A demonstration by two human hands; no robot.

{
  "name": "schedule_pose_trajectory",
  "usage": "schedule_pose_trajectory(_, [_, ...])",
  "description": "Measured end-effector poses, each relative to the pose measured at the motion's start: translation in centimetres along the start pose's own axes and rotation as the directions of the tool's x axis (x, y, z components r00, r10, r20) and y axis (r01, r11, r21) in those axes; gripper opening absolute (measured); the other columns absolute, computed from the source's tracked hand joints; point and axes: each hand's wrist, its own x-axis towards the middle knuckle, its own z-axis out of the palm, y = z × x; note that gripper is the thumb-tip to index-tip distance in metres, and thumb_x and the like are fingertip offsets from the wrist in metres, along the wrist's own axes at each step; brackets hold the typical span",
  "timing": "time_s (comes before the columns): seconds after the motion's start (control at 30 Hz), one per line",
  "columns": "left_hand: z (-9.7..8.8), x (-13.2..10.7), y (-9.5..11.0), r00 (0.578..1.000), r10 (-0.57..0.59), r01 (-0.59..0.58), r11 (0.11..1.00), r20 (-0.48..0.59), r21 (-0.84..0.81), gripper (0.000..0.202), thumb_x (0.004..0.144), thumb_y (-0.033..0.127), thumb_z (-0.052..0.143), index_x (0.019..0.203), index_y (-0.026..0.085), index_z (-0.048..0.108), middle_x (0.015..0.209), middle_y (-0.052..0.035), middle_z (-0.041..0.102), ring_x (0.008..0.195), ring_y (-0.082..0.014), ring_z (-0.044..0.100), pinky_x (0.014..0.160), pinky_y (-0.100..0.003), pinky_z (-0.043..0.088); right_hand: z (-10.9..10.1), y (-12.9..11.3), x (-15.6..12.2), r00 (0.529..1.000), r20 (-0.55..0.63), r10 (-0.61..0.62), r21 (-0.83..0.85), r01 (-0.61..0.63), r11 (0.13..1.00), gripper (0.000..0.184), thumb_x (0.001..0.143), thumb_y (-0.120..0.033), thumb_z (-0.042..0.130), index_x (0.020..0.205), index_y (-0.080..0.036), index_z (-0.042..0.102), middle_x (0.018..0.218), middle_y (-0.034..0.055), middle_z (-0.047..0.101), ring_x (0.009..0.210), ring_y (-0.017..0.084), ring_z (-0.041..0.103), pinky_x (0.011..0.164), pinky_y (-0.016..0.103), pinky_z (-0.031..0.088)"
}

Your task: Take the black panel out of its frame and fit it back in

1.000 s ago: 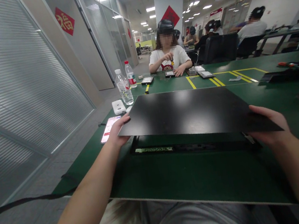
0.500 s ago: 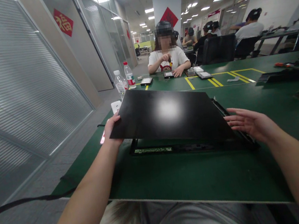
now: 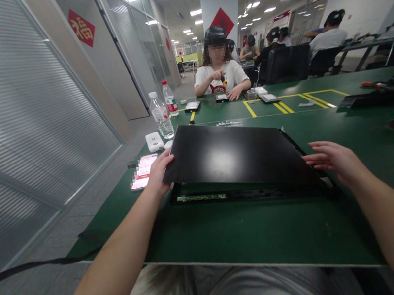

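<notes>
Your left hand (image 3: 159, 173): grip closed on left corner of black panel (image 3: 236, 156), tilted over frame (image 3: 227, 196) on bench (image 3: 252, 238). Your right hand (image 3: 334, 163): open, empty, beside right edge. Panel-handling step, judging by tilt; next move calls for right-side support.

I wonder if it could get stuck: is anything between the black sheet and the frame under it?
Nothing visible. The left hand holds the black sheet at its left corner; the gap shows only the frame and its green strip. Farther under is hidden.

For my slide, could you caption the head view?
Left hand holds a black panel tilted over its frame; right hand open beside.
</notes>
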Motion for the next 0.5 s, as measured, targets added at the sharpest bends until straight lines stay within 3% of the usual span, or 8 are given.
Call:
schedule_pose_trajectory(0.2, [0.26,-0.3,-0.26,0.998,-0.061,0.06,0.998,0.025,0.016,0.069,0.075,0.017,0.085,0.143,0.013,0.081,0.11,-0.0106,0.091,0.105,-0.0313,0.085,0.087,-0.033,0.066,-0.15,0.19,0.38,0.999,-0.039,-0.031,-0.065,0.029,0.997,0.027,0.076,-0.028,0.075,0.103,-0.023,0.074,0.079,0.0104,0.082,0.064,0.019,0.065,0.054,0.026,0.043])
schedule_pose_trajectory(0.5, [0.44,-0.57,-0.5,0.991,-0.126,0.122,0.99,0.045,0.069,0.059,0.08,0.014,0.085,0.139,0.016,0.085,0.107,-0.01,0.091,0.097,-0.0297,0.086,0.081,-0.032,0.067,-0.53,0.75,0.92,0.993,-0.096,-0.062,-0.079,0.055,0.995,0.023,0.08,-0.031,0.074,0.101,-0.021,0.074,0.078,0.0131,0.081,0.064,0.018,0.063,0.052,0.024,0.04])
